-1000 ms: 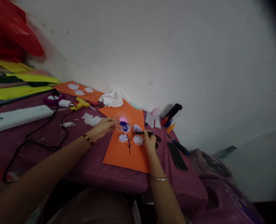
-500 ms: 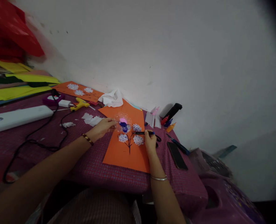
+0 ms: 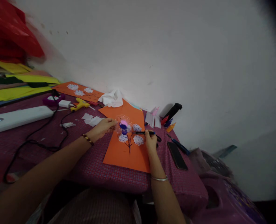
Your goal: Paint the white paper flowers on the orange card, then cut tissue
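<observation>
Left hand (image 3: 104,127) pinches rim of clear palette (image 3: 129,122), blue and pink paint showing; palette sits toward eleven o'clock of orange sheet (image 3: 138,157), lifted or resting, can't tell. Right hand (image 3: 150,140) grasps black pen (image 3: 141,133), lying level, far end toward nine o'clock, near dark stems (image 3: 129,146) and blue-speckled white flowers (image 3: 138,140). Step looks like colouring flowers or stems. Next stroke probably calls for steady palette, light pen touch. Phone (image 3: 177,155) toward four o'clock.
</observation>
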`<action>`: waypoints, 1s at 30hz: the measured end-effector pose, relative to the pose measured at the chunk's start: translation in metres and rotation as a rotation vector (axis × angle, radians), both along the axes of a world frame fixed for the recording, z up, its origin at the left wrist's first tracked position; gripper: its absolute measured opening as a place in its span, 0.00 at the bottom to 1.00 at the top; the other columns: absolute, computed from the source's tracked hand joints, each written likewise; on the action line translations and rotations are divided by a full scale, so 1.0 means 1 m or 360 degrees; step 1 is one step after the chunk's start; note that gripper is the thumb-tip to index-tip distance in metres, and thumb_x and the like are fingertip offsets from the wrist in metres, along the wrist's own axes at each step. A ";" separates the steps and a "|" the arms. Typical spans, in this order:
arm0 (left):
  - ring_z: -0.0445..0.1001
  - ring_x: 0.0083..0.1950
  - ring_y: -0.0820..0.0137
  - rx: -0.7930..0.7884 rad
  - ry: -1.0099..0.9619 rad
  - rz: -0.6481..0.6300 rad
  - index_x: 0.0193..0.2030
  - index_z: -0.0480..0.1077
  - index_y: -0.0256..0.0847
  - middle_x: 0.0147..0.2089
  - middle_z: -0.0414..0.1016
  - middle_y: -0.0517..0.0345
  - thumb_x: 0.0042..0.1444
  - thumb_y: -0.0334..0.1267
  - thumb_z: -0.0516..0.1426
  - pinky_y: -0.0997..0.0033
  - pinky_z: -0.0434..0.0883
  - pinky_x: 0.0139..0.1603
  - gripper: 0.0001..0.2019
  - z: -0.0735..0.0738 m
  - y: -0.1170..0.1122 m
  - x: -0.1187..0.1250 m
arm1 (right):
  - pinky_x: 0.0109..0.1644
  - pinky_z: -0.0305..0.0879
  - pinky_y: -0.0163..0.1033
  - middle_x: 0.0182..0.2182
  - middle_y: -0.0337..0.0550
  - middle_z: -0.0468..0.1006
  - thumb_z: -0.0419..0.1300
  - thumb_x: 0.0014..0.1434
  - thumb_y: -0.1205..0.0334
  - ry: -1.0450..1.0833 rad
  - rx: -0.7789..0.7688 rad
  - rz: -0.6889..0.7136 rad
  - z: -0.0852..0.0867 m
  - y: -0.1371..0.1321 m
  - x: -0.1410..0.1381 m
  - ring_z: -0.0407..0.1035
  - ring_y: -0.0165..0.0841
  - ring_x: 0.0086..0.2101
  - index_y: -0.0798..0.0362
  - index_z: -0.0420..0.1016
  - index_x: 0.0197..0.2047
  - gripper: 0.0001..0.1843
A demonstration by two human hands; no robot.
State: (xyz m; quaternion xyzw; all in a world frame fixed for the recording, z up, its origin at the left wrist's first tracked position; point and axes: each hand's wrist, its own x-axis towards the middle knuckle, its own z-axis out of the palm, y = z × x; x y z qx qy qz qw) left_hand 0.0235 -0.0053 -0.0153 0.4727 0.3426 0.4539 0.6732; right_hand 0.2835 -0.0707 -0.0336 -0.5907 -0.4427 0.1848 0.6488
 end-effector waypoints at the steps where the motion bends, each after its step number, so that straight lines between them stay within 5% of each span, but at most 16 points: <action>1: 0.71 0.29 0.72 0.0001 -0.0001 0.0001 0.30 0.72 0.37 0.28 0.73 0.59 0.43 0.42 0.67 0.71 0.68 0.33 0.13 0.000 0.000 0.000 | 0.20 0.57 0.34 0.16 0.32 0.67 0.61 0.49 0.42 0.0012 -0.0007 0.0001 0.000 -0.001 0.000 0.60 0.28 0.17 0.54 0.71 0.31 0.22; 30: 0.71 0.28 0.73 0.0021 0.0033 -0.0010 0.29 0.71 0.36 0.27 0.73 0.60 0.44 0.42 0.67 0.73 0.67 0.32 0.13 -0.001 0.001 0.001 | 0.17 0.51 0.33 0.13 0.28 0.61 0.63 0.49 0.41 0.0248 -0.0009 0.0048 0.003 -0.007 0.002 0.53 0.25 0.14 0.51 0.66 0.26 0.21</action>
